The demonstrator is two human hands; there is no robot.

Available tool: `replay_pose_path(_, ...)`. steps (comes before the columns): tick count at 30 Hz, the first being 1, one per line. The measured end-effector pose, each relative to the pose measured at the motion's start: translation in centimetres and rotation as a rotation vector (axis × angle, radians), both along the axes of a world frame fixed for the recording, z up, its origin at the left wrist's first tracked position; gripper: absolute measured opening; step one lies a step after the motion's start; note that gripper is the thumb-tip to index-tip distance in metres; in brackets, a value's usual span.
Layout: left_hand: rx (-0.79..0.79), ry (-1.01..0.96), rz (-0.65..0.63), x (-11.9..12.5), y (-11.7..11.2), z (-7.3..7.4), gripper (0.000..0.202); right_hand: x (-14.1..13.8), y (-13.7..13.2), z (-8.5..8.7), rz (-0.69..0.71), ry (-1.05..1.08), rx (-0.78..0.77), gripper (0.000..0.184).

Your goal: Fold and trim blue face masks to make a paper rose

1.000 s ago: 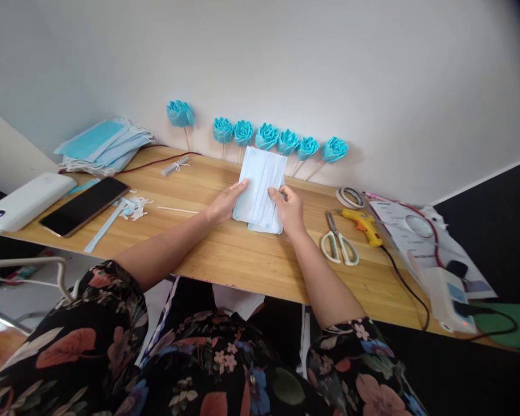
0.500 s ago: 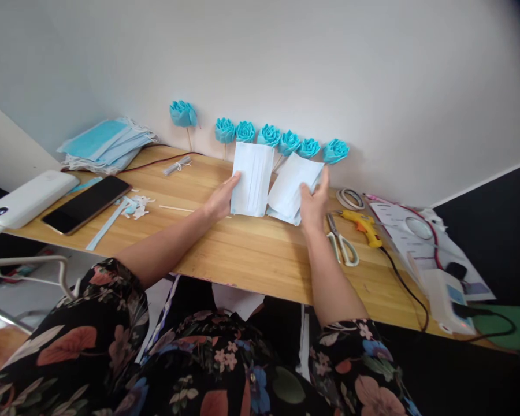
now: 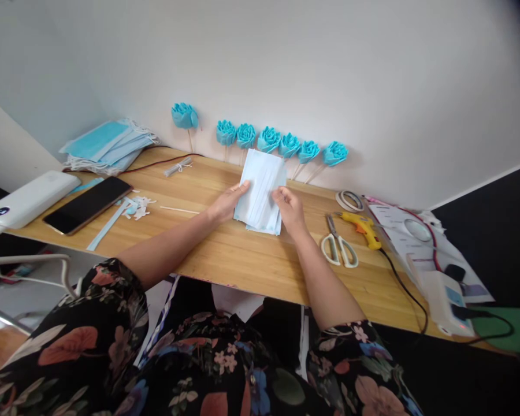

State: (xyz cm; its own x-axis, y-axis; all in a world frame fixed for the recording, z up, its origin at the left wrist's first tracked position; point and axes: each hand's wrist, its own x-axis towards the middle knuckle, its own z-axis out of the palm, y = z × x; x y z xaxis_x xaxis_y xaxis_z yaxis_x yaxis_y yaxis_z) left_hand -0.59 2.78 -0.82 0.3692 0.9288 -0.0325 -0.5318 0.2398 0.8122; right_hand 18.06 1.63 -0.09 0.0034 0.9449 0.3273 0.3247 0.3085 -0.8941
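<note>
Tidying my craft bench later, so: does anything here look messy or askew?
Only small things. White and pale-blue offcuts lie scattered beside the phone, and the mask sheets between the left hand and right hand are not squared: the lower ones jut out at the bottom. Nothing looks spilled or broken.

home craft desk | glue gun [image 3: 363, 225] | scissors [image 3: 338, 246] | 7 mask roses [image 3: 269, 139]

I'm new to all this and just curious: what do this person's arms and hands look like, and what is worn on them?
The left hand and right hand are bare, no gloves, no watch visible. Forearms are uncovered. The sleeves are short, black, printed with red, white and blue flowers and leaves.
</note>
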Motion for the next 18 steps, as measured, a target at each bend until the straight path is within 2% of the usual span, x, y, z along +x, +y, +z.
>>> replay_pose_path(4, -0.007, 0.029, -0.033, 0.2, 0.0, -0.3, 0.038, -0.1, 0.1, -0.3, -0.023, 0.089, -0.063, 0.047)
replay_pose_path(10, -0.047, -0.017, -0.003, 0.0, 0.3, -0.1, 0.039, -0.1, 0.3, -0.2, -0.142, -0.019, -0.044, 0.040)
replay_pose_path(12, -0.054, -0.036, -0.002, 0.0, 0.3, 0.1, 0.039, 0.4, 0.7, -0.4, -0.189, -0.046, -0.038, 0.040)
replay_pose_path(15, -0.020, -0.095, 0.034, 0.1, 0.5, 0.2, 0.039, 2.0, 1.8, -0.7, -0.284, -0.014, 0.037, 0.031)
replay_pose_path(16, -0.010, -0.107, 0.056, 0.1, 0.6, 0.1, 0.039, 2.8, 2.1, -0.7, -0.303, 0.018, 0.072, 0.035)
replay_pose_path(18, -0.012, -0.109, 0.099, 0.0, 0.8, 0.0, 0.039, 4.2, 2.8, -0.7, -0.353, 0.068, 0.107, 0.064)
